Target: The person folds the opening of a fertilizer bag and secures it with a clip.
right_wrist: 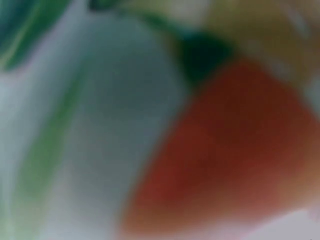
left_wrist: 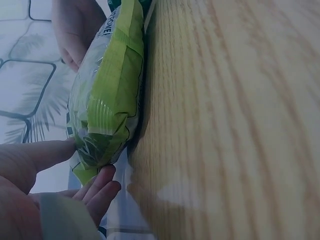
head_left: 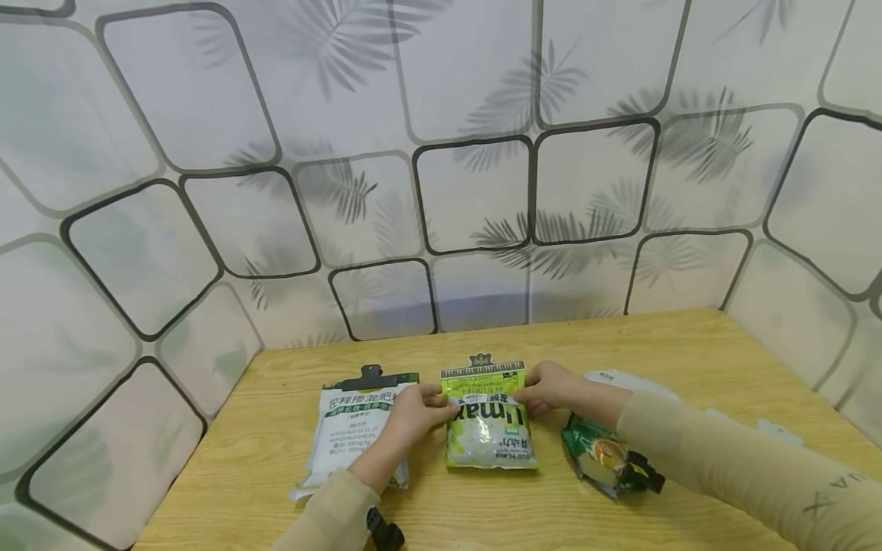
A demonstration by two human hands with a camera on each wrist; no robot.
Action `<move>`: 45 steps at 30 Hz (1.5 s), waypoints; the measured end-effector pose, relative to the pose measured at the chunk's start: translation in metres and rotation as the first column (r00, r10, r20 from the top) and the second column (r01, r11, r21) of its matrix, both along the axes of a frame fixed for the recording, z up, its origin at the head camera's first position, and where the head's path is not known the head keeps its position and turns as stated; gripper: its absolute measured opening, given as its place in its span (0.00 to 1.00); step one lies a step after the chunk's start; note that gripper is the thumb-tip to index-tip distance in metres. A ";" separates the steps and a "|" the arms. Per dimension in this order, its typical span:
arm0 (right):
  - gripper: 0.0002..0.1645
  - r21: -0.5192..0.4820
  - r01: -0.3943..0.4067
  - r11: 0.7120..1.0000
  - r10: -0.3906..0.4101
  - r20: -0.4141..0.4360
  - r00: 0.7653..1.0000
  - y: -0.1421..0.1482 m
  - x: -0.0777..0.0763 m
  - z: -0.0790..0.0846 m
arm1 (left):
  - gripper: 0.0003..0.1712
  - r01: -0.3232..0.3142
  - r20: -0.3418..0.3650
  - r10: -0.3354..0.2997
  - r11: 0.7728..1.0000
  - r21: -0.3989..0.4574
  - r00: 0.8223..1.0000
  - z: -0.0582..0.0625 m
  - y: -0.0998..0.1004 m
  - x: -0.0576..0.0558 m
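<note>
A lime-green and clear plastic bag (head_left: 488,440) printed "Umax" lies on the table, with a dark patterned clip (head_left: 482,370) along its far edge. My left hand (head_left: 416,413) pinches the bag's left side. In the left wrist view, thumb and fingers of that hand (left_wrist: 22,172) close on the corner of the green bag (left_wrist: 107,95). At the upper right edge of the bag, my right hand (head_left: 550,387) grips it with fingers curled there. The right wrist view is blurred, filled by a close orange-red shape (right_wrist: 225,150) and pale and green patches.
To the left lies a white printed bag (head_left: 344,436) with a black clip (head_left: 372,378) on its top edge. Under the right forearm is a green packet (head_left: 599,455) with a black clip (head_left: 644,472). A whitish item (head_left: 634,380) lies behind that arm. Patterned cloth surrounds the wooden table (head_left: 234,474).
</note>
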State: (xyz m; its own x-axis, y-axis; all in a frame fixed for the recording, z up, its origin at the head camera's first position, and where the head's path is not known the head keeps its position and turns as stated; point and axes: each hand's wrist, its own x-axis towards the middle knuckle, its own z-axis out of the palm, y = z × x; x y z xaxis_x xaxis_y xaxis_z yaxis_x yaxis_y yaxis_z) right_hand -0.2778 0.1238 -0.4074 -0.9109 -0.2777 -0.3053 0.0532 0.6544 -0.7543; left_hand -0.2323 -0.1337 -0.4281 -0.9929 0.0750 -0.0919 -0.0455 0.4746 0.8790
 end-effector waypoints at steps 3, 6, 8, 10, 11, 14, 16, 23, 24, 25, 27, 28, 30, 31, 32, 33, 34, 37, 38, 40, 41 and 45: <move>0.11 -0.003 0.002 1.000 -0.002 0.002 1.000 0.001 0.000 0.000 | 0.35 0.003 0.004 -0.003 1.000 -0.005 1.000 0.000 0.000 -0.001; 0.10 -0.007 -0.017 1.000 0.017 0.012 1.000 0.002 -0.002 -0.001 | 0.35 0.007 0.008 -0.007 1.000 -0.010 1.000 0.001 0.000 0.000; 0.10 -0.010 -0.022 1.000 0.022 0.019 1.000 0.003 -0.003 0.000 | 0.35 0.008 0.009 -0.008 1.000 -0.009 1.000 0.002 0.001 0.000; 0.10 -0.013 -0.026 1.000 0.026 0.018 0.999 0.003 -0.002 0.001 | 0.35 0.012 0.008 -0.011 1.000 -0.011 1.000 0.002 0.000 0.000; 0.10 -0.016 -0.021 1.000 0.021 0.017 1.000 0.003 -0.002 0.001 | 0.35 0.013 0.007 -0.013 1.000 -0.013 1.000 0.002 0.000 0.000; 0.11 -0.021 -0.023 1.000 0.023 -0.001 1.000 0.002 0.002 0.002 | 0.35 0.019 0.000 -0.019 1.000 -0.025 1.000 0.002 -0.001 0.000; 0.11 -0.024 -0.027 0.999 0.027 -0.005 1.000 0.001 0.003 0.003 | 0.35 0.023 -0.005 -0.023 0.999 -0.036 1.000 0.003 -0.001 0.001; 0.15 -0.023 -0.034 0.999 0.034 0.008 0.999 0.005 0.003 0.002 | 0.34 0.044 0.000 -0.045 0.998 -0.055 0.999 0.007 -0.004 0.005; 0.15 -0.023 -0.038 0.999 0.038 0.008 0.999 0.006 0.004 0.002 | 0.34 0.047 0.004 -0.046 0.998 -0.044 0.999 0.007 -0.005 0.006; 0.16 -0.022 -0.044 0.999 0.044 0.008 0.999 0.007 0.004 0.003 | 0.33 0.048 0.011 -0.048 0.998 -0.031 0.999 0.008 -0.005 0.007; 0.17 -0.026 -0.052 0.998 0.052 0.006 0.999 0.008 0.006 0.003 | 0.33 0.050 0.015 -0.050 0.999 -0.013 0.999 0.010 -0.005 0.008; 0.17 -0.032 -0.053 0.998 0.054 0.006 0.999 0.009 0.006 0.003 | 0.32 0.052 0.013 -0.051 0.999 -0.009 0.999 0.010 -0.006 0.009; 0.19 -0.042 -0.068 0.997 0.068 0.001 0.998 0.010 0.008 0.004 | 0.30 0.053 0.005 -0.053 0.999 -0.006 0.999 0.012 -0.006 0.009; 0.20 -0.046 -0.072 0.996 0.072 -0.002 0.997 0.011 0.009 0.004 | 0.29 0.050 0.001 -0.050 0.999 -0.009 0.999 0.013 -0.006 0.009; 0.21 -0.052 -0.073 0.996 0.073 -0.005 0.997 0.012 0.010 0.004 | 0.29 0.050 -0.003 -0.050 0.999 -0.014 0.999 0.014 -0.006 0.009; 0.22 -0.057 -0.076 0.996 0.075 -0.007 0.997 0.013 0.010 0.004 | 0.28 0.049 -0.005 -0.050 0.999 -0.013 0.999 0.016 -0.007 0.009; 0.23 -0.061 -0.080 0.995 0.079 -0.010 0.997 0.014 0.011 0.004 | 0.28 0.049 -0.005 -0.049 0.999 -0.011 0.999 0.017 -0.007 0.010; 0.26 -0.061 -0.089 0.994 0.088 -0.025 0.996 0.017 0.012 0.004 | 0.28 0.047 0.005 -0.047 0.999 0.007 0.999 0.020 -0.008 0.010; 0.26 -0.059 -0.095 0.994 0.093 -0.028 0.995 0.019 0.013 0.005 | 0.28 0.048 0.006 -0.048 0.999 0.011 0.999 0.021 -0.008 0.010; 0.27 -0.057 -0.102 0.993 0.101 -0.033 0.994 0.022 0.015 0.007 | 0.28 0.044 0.009 -0.044 0.999 0.018 0.999 0.024 -0.008 0.010; 0.27 -0.058 -0.103 0.993 0.101 -0.034 0.994 0.023 0.016 0.008 | 0.28 0.041 0.008 -0.041 0.999 0.020 0.999 0.025 -0.008 0.010; 0.26 -0.059 -0.115 0.992 0.112 -0.044 0.993 0.028 0.020 0.015 | 0.25 0.042 -0.001 -0.042 0.999 0.029 0.999 0.029 -0.008 0.008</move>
State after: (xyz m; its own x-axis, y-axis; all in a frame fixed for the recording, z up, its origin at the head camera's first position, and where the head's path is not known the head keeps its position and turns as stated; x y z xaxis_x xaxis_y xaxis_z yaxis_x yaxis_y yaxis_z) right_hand -0.2583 0.1522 -0.3924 -0.8835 -0.3972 -0.2483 -0.0501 0.6071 -0.7930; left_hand -0.2239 -0.1418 -0.3995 -0.9889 0.1194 -0.0889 -0.0258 0.4506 0.8924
